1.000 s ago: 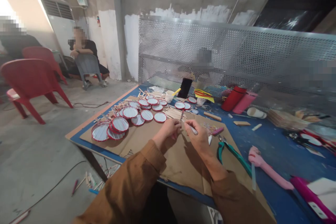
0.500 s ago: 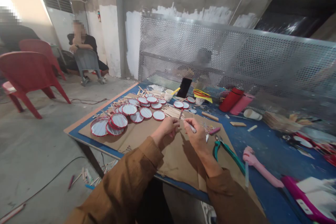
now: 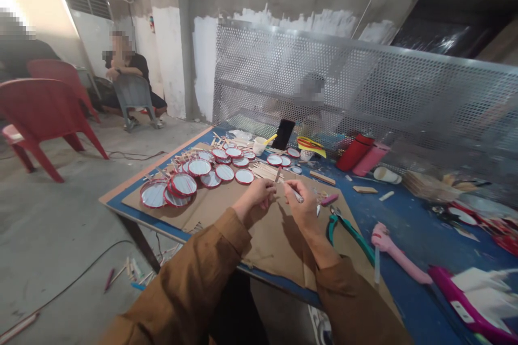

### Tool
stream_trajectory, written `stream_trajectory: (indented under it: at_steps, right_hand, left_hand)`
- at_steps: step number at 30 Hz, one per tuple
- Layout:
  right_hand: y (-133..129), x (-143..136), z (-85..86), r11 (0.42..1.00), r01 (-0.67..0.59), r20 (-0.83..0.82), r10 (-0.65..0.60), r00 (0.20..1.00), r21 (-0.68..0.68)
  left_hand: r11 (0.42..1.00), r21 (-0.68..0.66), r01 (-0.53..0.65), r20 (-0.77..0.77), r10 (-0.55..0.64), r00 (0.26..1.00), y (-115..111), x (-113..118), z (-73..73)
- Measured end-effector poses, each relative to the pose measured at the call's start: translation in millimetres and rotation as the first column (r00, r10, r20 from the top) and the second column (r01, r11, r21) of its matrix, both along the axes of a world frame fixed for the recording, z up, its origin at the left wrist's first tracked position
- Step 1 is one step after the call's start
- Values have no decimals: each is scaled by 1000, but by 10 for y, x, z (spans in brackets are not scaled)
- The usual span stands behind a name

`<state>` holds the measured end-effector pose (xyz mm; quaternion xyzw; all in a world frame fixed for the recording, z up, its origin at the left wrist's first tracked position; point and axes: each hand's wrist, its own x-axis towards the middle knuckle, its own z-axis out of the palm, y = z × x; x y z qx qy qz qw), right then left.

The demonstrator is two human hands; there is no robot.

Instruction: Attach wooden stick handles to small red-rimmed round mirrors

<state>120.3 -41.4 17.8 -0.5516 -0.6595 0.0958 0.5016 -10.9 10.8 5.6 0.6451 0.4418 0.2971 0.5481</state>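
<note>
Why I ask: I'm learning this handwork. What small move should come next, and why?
I'd probably steady the thin strip with the left hand before moving the right hand: the strip stands up by the left fingertips, while the right hand grips a slim pale item close by. Whether the left fingers already pinch the strip is unclear.

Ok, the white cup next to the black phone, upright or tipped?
Upright. The white cup stands with its rim up, and a yellow stick leans out of its top.

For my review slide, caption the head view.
Left hand beside right hand gripping a slim tool over cardboard, near red-rimmed discs.
</note>
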Motion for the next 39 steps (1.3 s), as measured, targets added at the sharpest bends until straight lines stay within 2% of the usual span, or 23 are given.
stream_trajectory:
  at_steps: [6, 12, 15, 18, 22, 25, 30, 33, 39]
  right_hand:
    - [6, 4, 9, 1000, 18, -26, -18, 999, -1]
    - [-35, -26, 41, 999, -43, 20, 43, 999, -1]
    - [-27, 28, 81, 999, 14, -172, -6, 985, 48]
    - [19, 103, 99, 993, 92, -425, -53, 904, 73]
    - [87, 141, 68, 997, 72, -552, -44, 832, 28]
    - [93, 121, 41, 999, 34, -493, -34, 869, -9]
    - [25, 76, 45, 996, 70, -180, -58, 982, 60]
    - [-9, 58, 45, 995, 67, -65, -63, 996, 72]
    - [-32, 2, 16, 999, 28, 52, -29, 998, 34]
  left_hand:
    - [1000, 7, 10, 5, -10, 1000, 34, 9, -52]
    - [1000, 28, -3, -23, 3, 1000, 30, 20, -47]
    - [999, 37, 4, -20, -3, 1000, 40, 24, -64]
    - [999, 40, 14, -17, -14, 1000, 43, 22, -78]
    - [1000, 14, 10, 1, -10, 1000, 38, 15, -87]
    - [999, 16, 34, 31, -34, 999, 50, 15, -106]
    - [999, 12, 48, 28, -48, 998, 85, 27, -140]
    - [998, 16, 58, 16, -58, 998, 89, 31, -138]
    - [1000, -1, 29, -11, -29, 1000, 66, 23, -103]
